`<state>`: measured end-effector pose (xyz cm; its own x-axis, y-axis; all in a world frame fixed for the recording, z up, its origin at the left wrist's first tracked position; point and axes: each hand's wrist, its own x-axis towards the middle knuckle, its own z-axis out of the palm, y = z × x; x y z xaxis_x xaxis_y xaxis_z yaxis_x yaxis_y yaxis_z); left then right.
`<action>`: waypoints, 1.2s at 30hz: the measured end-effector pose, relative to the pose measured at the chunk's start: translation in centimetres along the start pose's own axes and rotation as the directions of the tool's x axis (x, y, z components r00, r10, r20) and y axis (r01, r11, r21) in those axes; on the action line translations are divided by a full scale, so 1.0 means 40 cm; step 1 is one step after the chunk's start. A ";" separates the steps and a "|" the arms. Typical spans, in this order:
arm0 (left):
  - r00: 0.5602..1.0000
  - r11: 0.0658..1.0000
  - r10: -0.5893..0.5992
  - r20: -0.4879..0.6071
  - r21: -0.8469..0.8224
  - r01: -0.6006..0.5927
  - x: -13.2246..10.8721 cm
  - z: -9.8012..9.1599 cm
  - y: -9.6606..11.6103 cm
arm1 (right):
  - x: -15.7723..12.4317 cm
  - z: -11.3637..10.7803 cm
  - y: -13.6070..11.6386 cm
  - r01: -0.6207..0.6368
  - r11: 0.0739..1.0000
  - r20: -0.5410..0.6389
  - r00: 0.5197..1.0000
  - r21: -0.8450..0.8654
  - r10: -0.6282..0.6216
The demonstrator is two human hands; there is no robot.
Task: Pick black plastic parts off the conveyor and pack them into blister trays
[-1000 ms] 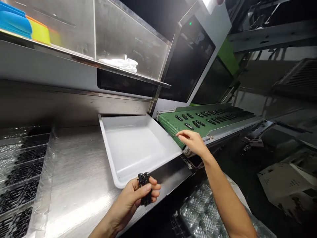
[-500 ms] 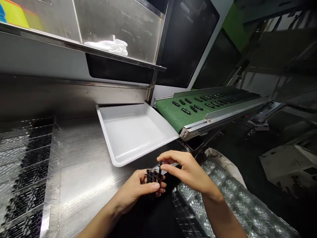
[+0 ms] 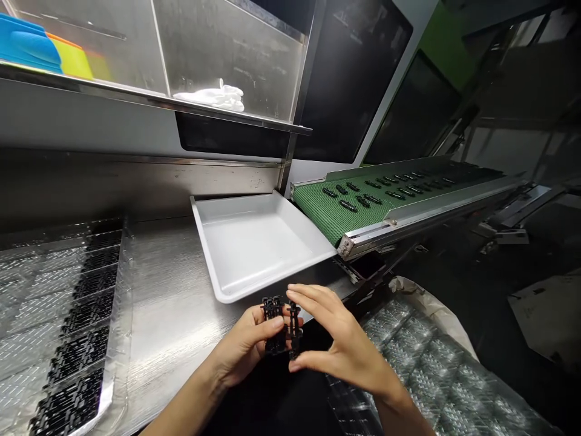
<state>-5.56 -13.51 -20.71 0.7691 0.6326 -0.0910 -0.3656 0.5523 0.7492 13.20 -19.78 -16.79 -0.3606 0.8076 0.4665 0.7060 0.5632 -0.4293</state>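
My left hand (image 3: 240,345) is closed around a small stack of narrow black plastic parts (image 3: 273,307), its thumb pressed across their front. Right beside the stack, one more black plastic part (image 3: 294,327) stands roughly upright. My right hand (image 3: 338,330) spans that part lengthwise, thumb at the lower end and fingertips at the upper end. Some left fingertips show behind it. Just beyond both hands lies a white tray (image 3: 218,266) with nothing in it.
A green conveyor belt (image 3: 313,209) carries rows of black parts at the right. On the left, clear blister trays (image 3: 27,309) hold many black parts on the steel bench (image 3: 158,284). More clear trays (image 3: 436,363) lie lower right. A white glove (image 3: 218,97) rests on the shelf.
My right hand has gone from pinching a black part with thumb and fingertips to spanning one end to end. The stack in my left hand has tilted to face me. The view has shifted slightly left.
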 end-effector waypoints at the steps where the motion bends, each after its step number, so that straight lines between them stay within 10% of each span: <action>1: 1.000 1.000 -0.002 0.013 -0.006 0.002 0.001 0.000 0.000 | -0.003 0.005 -0.001 0.007 1.000 0.004 1.000 -0.028 -0.007; 14: 0.999 0.999 -0.037 0.008 0.034 0.037 0.014 -0.019 0.000 | 0.014 0.036 0.021 -0.018 0.999 0.086 0.996 0.051 0.014; 19: 0.998 0.998 -0.027 -0.053 -0.051 0.024 0.045 -0.018 0.003 | 0.119 -0.055 0.124 -0.164 0.981 0.098 0.980 -0.106 0.175; 24: 0.996 0.996 -0.044 -0.074 -0.076 0.039 0.062 -0.028 0.017 | 0.297 -0.229 0.334 -0.590 0.738 -0.353 0.801 -0.328 0.483; 28: 0.994 0.997 -0.036 -0.102 -0.073 0.029 0.051 -0.043 0.025 | 0.364 -0.299 0.416 -0.695 0.614 -0.380 0.718 -0.373 0.583; 33: 0.971 0.998 0.066 -0.229 0.000 -0.068 0.044 -0.047 0.028 | 0.299 -0.265 0.292 -0.518 0.770 -0.212 0.855 -0.373 0.473; 36: 0.963 0.989 0.123 -0.239 0.115 -0.098 0.050 -0.037 0.031 | 0.198 -0.204 0.148 -0.220 0.942 0.133 0.956 -0.254 0.260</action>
<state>-5.25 -10.75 -20.92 0.5705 0.8070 -0.1525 -0.3762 0.4218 0.8250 19.50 -11.50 -9.31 -0.2427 0.9420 0.2316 0.8991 0.3081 -0.3109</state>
